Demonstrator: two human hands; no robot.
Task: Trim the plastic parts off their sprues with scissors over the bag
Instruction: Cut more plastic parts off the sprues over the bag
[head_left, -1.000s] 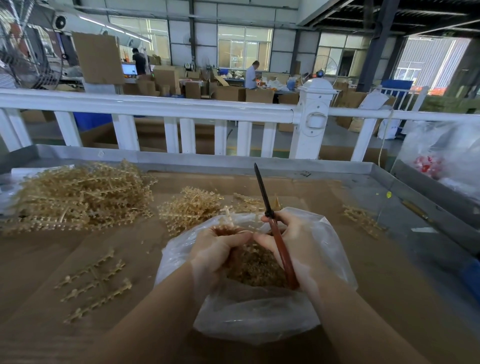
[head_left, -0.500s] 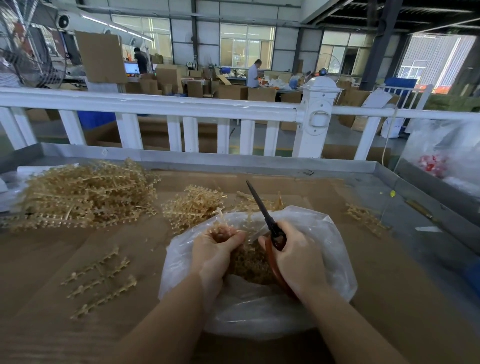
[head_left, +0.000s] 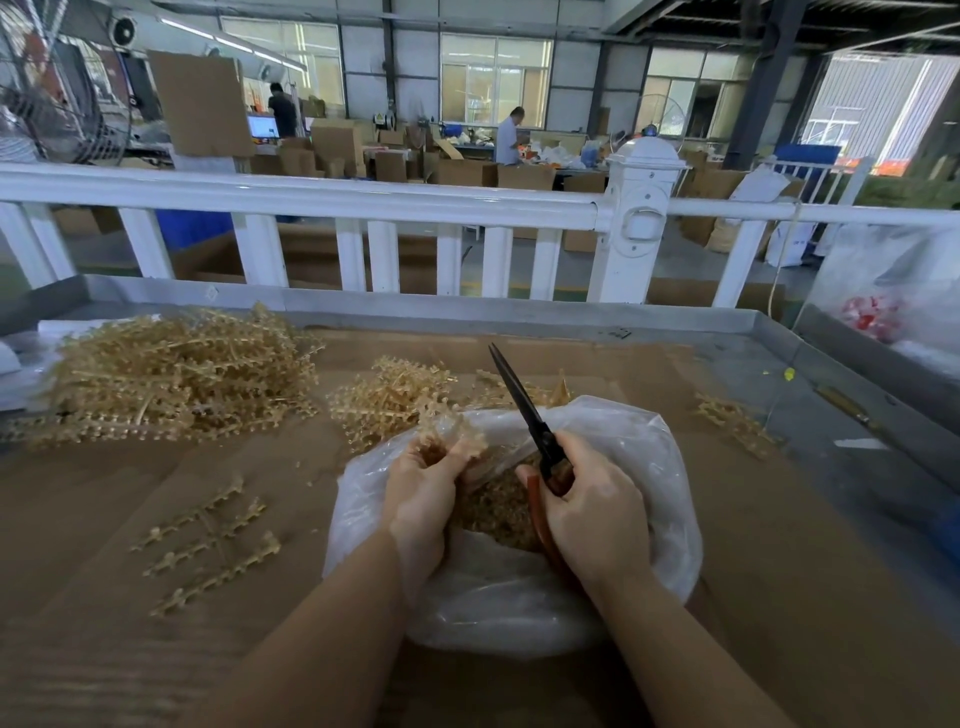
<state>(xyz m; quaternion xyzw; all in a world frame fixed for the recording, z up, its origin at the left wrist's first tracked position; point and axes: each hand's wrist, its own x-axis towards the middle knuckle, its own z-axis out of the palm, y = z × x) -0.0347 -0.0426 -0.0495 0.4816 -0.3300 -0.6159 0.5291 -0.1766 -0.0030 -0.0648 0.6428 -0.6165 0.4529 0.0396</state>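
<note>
The person's right hand (head_left: 592, 512) is wrapped around the reddish-brown handles of a pair of scissors (head_left: 535, 431), whose dark blades stand closed and point up and away to the left, above the hand. Just to the left of it, the left hand (head_left: 423, 486) has its fingers curled around a small cluster of tan plastic on a sprue (head_left: 457, 444), held up at the fingertips close beside the scissor blades. Both hands sit over the open mouth of a clear plastic bag (head_left: 649, 467), which lies on the brown cardboard sheet (head_left: 779, 571) beneath the wrists; a heap of trimmed tan parts (head_left: 498, 512) lies inside the bag, between and below the two hands. Beyond the left hand lies a small pile of sprues (head_left: 389, 397), and farther off to its left a much larger tangled pile (head_left: 171, 369). Near the left forearm, a few single sprue strips (head_left: 208, 545) lie flat on the cardboard. Off to the right of the right hand, a few more sprues (head_left: 732, 421) rest on the cardboard.
</note>
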